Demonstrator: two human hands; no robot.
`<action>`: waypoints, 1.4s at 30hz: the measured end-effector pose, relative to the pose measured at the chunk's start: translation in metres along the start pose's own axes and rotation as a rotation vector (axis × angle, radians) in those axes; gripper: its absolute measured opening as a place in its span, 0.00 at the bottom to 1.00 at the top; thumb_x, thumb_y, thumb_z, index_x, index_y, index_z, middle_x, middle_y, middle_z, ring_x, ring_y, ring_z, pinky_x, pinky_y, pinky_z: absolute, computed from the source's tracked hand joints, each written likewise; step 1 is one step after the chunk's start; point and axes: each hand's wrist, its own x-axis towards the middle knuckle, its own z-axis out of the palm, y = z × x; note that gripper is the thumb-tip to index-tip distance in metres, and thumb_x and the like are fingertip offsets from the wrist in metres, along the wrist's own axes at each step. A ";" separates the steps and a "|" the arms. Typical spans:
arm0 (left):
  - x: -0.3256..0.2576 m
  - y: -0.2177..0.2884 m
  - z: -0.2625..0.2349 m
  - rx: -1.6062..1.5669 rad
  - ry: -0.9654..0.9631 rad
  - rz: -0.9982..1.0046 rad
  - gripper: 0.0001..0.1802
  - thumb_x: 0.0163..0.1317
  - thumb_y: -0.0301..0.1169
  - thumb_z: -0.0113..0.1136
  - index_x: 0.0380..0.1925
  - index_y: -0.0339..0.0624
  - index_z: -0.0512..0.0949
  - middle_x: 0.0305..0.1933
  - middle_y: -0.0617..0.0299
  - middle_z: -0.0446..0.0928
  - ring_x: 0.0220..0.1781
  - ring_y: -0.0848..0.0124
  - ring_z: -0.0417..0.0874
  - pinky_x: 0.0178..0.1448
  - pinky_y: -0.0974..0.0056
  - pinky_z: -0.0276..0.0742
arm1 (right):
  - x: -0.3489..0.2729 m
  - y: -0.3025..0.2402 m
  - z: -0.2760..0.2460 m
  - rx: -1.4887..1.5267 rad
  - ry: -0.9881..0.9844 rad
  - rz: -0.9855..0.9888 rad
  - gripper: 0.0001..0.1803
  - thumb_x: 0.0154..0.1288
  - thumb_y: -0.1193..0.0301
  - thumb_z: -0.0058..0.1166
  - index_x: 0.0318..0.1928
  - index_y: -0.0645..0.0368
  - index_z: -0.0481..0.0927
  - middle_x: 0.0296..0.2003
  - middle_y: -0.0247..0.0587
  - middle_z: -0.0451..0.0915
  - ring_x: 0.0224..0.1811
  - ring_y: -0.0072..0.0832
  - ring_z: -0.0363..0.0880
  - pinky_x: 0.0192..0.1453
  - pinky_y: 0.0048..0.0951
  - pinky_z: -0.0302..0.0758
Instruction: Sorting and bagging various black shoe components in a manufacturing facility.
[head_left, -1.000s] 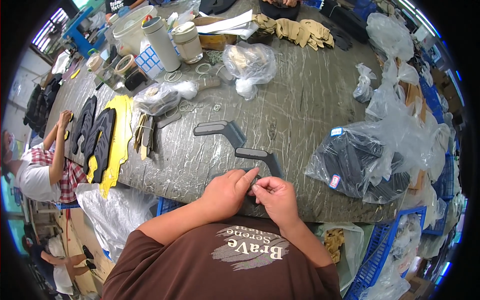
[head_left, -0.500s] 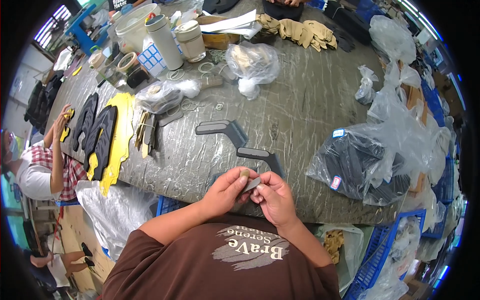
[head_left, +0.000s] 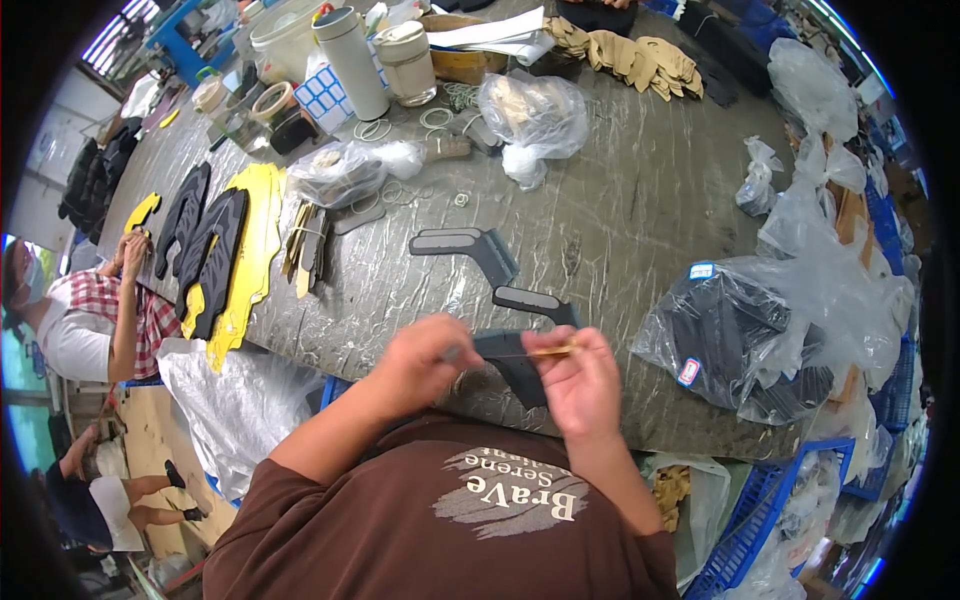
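Note:
My left hand (head_left: 425, 362), smeared by motion, pinches a small grey piece (head_left: 452, 353) at its fingertips. Over to the right, my right hand (head_left: 582, 385) grips a thin tan strip (head_left: 553, 351) between thumb and fingers. A fine dark line spans the space between the hands; I cannot tell which piece it belongs to. Beneath them lies a dark angled piece (head_left: 520, 378) at the table's near edge. Two similar angled pieces with grey pads, one farther off (head_left: 450, 241) and one closer (head_left: 530, 299), rest just beyond my hands.
A clear bag of black pieces (head_left: 735, 335) lies at right. Black cut pieces (head_left: 215, 260) on a yellow sheet (head_left: 262, 235), and a banded bundle (head_left: 307, 250), lie left. Jars and a tumbler (head_left: 352, 65) stand farther back. A co-worker's hands (head_left: 132, 252) work at far left.
My hands, together before around a small grey piece, have moved apart. A tan strip now shows in my right hand, and the angled piece beneath is more visible.

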 end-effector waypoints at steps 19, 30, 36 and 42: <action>-0.023 -0.009 -0.002 -0.302 0.044 -1.014 0.04 0.55 0.25 0.60 0.25 0.36 0.78 0.20 0.69 0.73 0.21 0.81 0.72 0.25 0.74 0.68 | -0.011 0.010 -0.020 -1.927 -0.431 -0.644 0.10 0.46 0.75 0.57 0.33 0.59 0.80 0.34 0.35 0.75 0.33 0.31 0.72 0.30 0.30 0.72; -0.010 -0.007 0.000 -0.453 0.287 -0.953 0.03 0.56 0.24 0.59 0.30 0.35 0.76 0.26 0.65 0.76 0.26 0.78 0.78 0.31 0.73 0.72 | 0.011 0.004 -0.021 -2.024 -0.400 -0.744 0.11 0.44 0.75 0.60 0.33 0.59 0.80 0.37 0.34 0.79 0.37 0.31 0.74 0.35 0.30 0.74; -0.020 -0.009 -0.007 -0.339 0.160 -0.951 0.03 0.55 0.24 0.60 0.27 0.35 0.77 0.24 0.66 0.76 0.22 0.78 0.76 0.27 0.74 0.71 | -0.017 -0.006 -0.021 -2.051 -0.184 -0.833 0.13 0.43 0.74 0.61 0.35 0.57 0.80 0.35 0.33 0.76 0.34 0.31 0.73 0.33 0.30 0.73; 0.000 -0.004 0.016 -0.337 0.028 -0.981 0.04 0.55 0.24 0.60 0.24 0.35 0.78 0.19 0.67 0.74 0.19 0.80 0.73 0.25 0.74 0.69 | -0.024 0.000 -0.023 -2.126 -0.110 -0.705 0.18 0.43 0.75 0.63 0.40 0.55 0.80 0.37 0.36 0.73 0.35 0.36 0.71 0.36 0.34 0.71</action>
